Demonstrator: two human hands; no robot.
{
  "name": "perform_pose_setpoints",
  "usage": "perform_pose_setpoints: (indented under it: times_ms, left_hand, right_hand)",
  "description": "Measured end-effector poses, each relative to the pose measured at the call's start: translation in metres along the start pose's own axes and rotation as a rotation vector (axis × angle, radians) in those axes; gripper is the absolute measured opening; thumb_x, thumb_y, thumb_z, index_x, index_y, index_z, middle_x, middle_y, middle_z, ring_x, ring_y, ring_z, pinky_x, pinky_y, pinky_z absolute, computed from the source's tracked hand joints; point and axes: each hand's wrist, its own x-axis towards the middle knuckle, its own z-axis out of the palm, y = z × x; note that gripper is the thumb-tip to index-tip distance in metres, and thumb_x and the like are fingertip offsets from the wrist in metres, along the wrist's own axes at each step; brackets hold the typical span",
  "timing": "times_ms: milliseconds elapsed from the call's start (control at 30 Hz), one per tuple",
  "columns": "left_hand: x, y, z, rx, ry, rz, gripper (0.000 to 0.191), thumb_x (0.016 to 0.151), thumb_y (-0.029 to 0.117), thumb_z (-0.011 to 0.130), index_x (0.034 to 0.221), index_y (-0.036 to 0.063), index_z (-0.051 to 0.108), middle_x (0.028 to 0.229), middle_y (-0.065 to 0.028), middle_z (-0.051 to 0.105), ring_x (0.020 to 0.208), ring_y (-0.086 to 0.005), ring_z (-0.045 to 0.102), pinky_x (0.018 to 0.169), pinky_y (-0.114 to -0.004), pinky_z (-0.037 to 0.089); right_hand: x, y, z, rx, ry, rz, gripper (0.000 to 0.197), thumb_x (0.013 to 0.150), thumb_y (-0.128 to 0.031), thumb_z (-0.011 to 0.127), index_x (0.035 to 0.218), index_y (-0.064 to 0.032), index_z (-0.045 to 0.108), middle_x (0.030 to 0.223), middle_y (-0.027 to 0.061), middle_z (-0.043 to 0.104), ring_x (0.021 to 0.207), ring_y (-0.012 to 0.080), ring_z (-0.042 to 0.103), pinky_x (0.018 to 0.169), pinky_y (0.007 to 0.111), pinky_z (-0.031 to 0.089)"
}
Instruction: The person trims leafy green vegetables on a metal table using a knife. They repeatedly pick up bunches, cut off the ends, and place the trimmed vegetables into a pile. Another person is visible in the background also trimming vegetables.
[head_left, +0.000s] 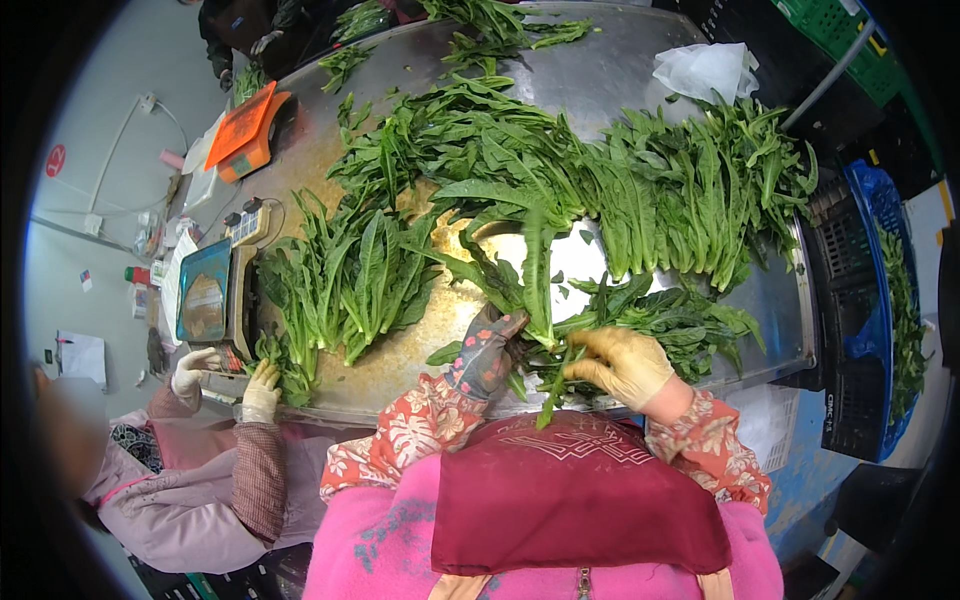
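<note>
My left hand (491, 349), in a dark patterned glove, is closed around the base of a leafy green stalk (537, 277) whose long leaves point away from me. Beside its cut end is my right hand (619, 364) in a yellowish glove, thumb and fingers curled around a small leaf piece (553, 390); how firmly it grips is unclear. Loose leafy greens (675, 326) lie under and beyond the right hand. A row of aligned greens (675, 202) is farther right, joining a large heap (480, 142) at the middle of the metal table (600, 37).
A co-worker's gloved hands (261, 390) handle greens at the left, near a scale (206, 292) and a bundle (375, 277). An orange scale (244, 135) and power strip (249, 225) are beyond. A plastic bag (709, 71) lies at the far right; crates (855, 300) stand beside the table.
</note>
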Motion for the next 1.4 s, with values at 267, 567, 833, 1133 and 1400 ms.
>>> perform_pose_setpoints:
  times_ms: [267, 567, 833, 1133, 1400]
  left_hand:
    - [-0.011, -0.002, 0.013, 0.181, -0.102, 0.074, 0.047, 0.079, 0.022, 0.059, 0.114, -0.0010, 0.038, 0.102, -0.0091, 0.050, 0.090, -0.0165, 0.052, 0.075, -0.027, 0.047]
    - [0.013, -0.042, -0.037, 0.020, -0.175, -0.170, 0.041, 0.083, 0.030, 0.054, 0.112, 0.0010, 0.047, 0.112, -0.0078, 0.048, 0.105, -0.0190, 0.045, 0.088, -0.034, 0.038]
    - [0.017, -0.064, -0.066, 0.396, -0.318, 0.242, 0.034, 0.085, 0.016, 0.050, 0.115, 0.0009, 0.045, 0.114, -0.0077, 0.049, 0.104, -0.0198, 0.047, 0.087, -0.032, 0.040]
    - [-0.005, -0.040, -0.037, 0.233, -0.208, 0.122, 0.031, 0.085, 0.015, 0.049, 0.113, 0.0001, 0.047, 0.109, -0.0084, 0.052, 0.099, -0.0194, 0.050, 0.083, -0.030, 0.043]
    - [-0.011, -0.035, -0.018, 0.181, -0.167, 0.087, 0.030, 0.086, 0.015, 0.049, 0.111, -0.0006, 0.048, 0.106, -0.0090, 0.054, 0.096, -0.0189, 0.052, 0.082, -0.030, 0.044]
  right_hand:
    - [0.008, 0.031, 0.038, 0.895, 0.179, 0.533, 0.027, 0.087, -0.024, 0.047, 0.093, 0.0018, 0.052, 0.068, 0.0095, 0.059, 0.047, 0.0114, 0.053, 0.041, 0.018, 0.040]
    - [-0.007, 0.025, 0.043, 1.218, -0.062, 0.500, 0.026, 0.085, -0.020, 0.049, 0.086, 0.0047, 0.053, 0.077, 0.0160, 0.061, 0.051, 0.0124, 0.055, 0.041, 0.018, 0.041]
    - [-0.013, 0.035, 0.054, 1.204, 0.092, 0.606, 0.027, 0.080, -0.011, 0.057, 0.097, 0.0097, 0.050, 0.073, 0.0110, 0.059, 0.059, 0.0162, 0.061, 0.044, 0.020, 0.045]
    - [-0.008, 0.044, 0.048, 1.252, 0.212, 0.653, 0.021, 0.085, -0.016, 0.048, 0.084, 0.0035, 0.056, 0.079, 0.0137, 0.061, 0.062, 0.0184, 0.059, 0.050, 0.025, 0.049]
    - [-0.009, 0.027, 0.059, 0.360, 0.343, 0.294, 0.024, 0.074, -0.021, 0.065, 0.089, -0.0028, 0.060, 0.072, 0.0066, 0.059, 0.058, 0.0092, 0.054, 0.052, 0.024, 0.043]
